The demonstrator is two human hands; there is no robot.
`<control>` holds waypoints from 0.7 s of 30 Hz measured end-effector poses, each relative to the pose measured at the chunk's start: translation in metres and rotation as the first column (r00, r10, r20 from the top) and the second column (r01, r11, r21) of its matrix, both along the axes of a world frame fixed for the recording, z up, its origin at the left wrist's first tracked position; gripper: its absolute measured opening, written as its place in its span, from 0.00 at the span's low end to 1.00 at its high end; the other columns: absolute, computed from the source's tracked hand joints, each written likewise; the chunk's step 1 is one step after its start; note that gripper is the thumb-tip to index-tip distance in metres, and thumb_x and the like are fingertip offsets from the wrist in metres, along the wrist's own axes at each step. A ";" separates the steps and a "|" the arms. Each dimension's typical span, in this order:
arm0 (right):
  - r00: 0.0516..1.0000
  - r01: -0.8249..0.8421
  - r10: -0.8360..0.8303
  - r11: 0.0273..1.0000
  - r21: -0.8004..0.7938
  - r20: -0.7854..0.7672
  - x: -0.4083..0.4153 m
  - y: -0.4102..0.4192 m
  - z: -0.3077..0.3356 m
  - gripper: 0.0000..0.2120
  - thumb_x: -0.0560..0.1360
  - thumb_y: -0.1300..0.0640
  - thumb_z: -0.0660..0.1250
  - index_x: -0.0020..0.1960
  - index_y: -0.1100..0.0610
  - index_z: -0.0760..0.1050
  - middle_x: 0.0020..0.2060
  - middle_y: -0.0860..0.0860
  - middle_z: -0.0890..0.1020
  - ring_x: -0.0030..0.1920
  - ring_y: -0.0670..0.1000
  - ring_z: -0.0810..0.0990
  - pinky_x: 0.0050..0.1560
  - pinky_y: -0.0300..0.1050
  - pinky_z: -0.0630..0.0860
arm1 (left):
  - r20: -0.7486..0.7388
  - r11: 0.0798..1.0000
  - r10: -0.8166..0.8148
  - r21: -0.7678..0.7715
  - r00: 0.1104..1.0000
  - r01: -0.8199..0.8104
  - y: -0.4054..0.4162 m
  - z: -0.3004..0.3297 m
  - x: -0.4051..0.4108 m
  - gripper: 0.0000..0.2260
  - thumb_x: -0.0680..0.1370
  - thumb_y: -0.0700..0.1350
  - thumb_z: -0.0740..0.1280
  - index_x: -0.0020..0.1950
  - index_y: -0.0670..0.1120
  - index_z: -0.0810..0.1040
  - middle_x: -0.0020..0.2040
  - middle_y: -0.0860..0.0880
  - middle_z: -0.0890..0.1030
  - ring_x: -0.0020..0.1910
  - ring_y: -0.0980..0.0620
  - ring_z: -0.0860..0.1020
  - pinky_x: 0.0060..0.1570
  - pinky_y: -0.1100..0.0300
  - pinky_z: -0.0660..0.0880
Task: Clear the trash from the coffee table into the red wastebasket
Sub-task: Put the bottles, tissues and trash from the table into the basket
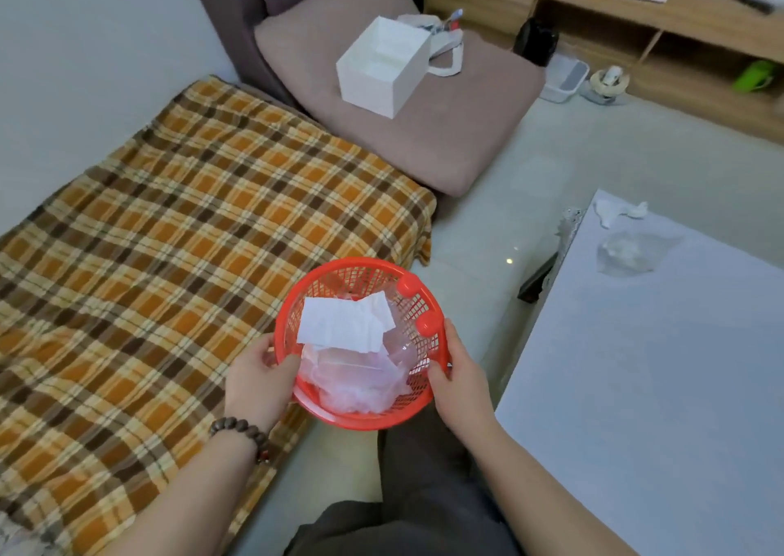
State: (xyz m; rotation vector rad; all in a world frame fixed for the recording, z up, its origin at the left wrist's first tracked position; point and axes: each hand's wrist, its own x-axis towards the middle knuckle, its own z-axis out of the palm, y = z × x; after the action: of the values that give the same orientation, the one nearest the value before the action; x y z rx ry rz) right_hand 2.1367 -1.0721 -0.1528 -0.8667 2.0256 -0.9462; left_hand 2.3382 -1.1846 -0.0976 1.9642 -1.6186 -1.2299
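Note:
I hold the red wastebasket in both hands above the floor, between the sofa and the coffee table. My left hand grips its left rim and my right hand grips its right rim. Inside lie a white paper sheet and crumpled clear plastic. On the table's far corner sit a crumpled white tissue and a clear plastic bag with white paper in it.
A plaid orange blanket covers the sofa at left. A brown cushion carries a white box. A wooden shelf unit stands at the back. My dark-trousered legs are below the basket.

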 end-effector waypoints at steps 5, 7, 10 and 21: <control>0.995 0.093 -0.092 0.996 -0.017 0.036 -0.072 -0.047 -0.007 0.28 0.77 0.56 0.57 0.72 0.37 0.54 0.47 0.40 0.78 0.43 0.38 0.78 0.40 0.25 0.72 | -0.003 0.997 -0.081 0.013 0.997 0.081 -0.065 0.006 -0.086 0.08 0.72 0.42 0.66 0.42 0.56 0.77 0.34 0.50 0.83 0.32 0.47 0.82 0.37 0.46 0.81; 0.987 0.157 -0.156 0.987 -0.024 0.038 -0.108 -0.063 -0.007 0.27 0.78 0.57 0.57 0.73 0.39 0.55 0.47 0.40 0.78 0.42 0.35 0.76 0.38 0.21 0.69 | 0.009 0.989 -0.150 0.003 0.989 0.150 -0.090 0.005 -0.127 0.08 0.71 0.41 0.66 0.41 0.55 0.78 0.34 0.49 0.83 0.33 0.46 0.82 0.38 0.45 0.80; 0.972 0.233 -0.232 0.972 -0.015 0.039 -0.162 -0.073 -0.005 0.26 0.79 0.55 0.57 0.73 0.39 0.55 0.50 0.42 0.80 0.44 0.37 0.77 0.40 0.23 0.71 | 0.015 0.970 -0.242 0.001 0.970 0.242 -0.115 0.002 -0.196 0.09 0.72 0.40 0.66 0.40 0.55 0.78 0.32 0.49 0.83 0.32 0.46 0.82 0.36 0.46 0.80; 0.851 0.519 -0.519 0.854 0.028 0.081 -0.299 -0.060 -0.028 0.28 0.78 0.58 0.58 0.74 0.43 0.54 0.50 0.38 0.74 0.43 0.36 0.75 0.39 0.23 0.70 | 0.063 0.834 -0.548 -0.027 0.834 0.551 -0.153 -0.012 -0.386 0.07 0.70 0.39 0.67 0.41 0.51 0.79 0.34 0.47 0.82 0.35 0.44 0.80 0.38 0.49 0.78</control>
State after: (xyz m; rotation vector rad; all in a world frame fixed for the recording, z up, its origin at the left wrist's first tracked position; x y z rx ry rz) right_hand 1.8381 -1.1322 -0.1807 -0.2538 2.2288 -1.2411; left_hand 1.9520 -1.3373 -0.1100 1.5522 -2.3223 -1.3160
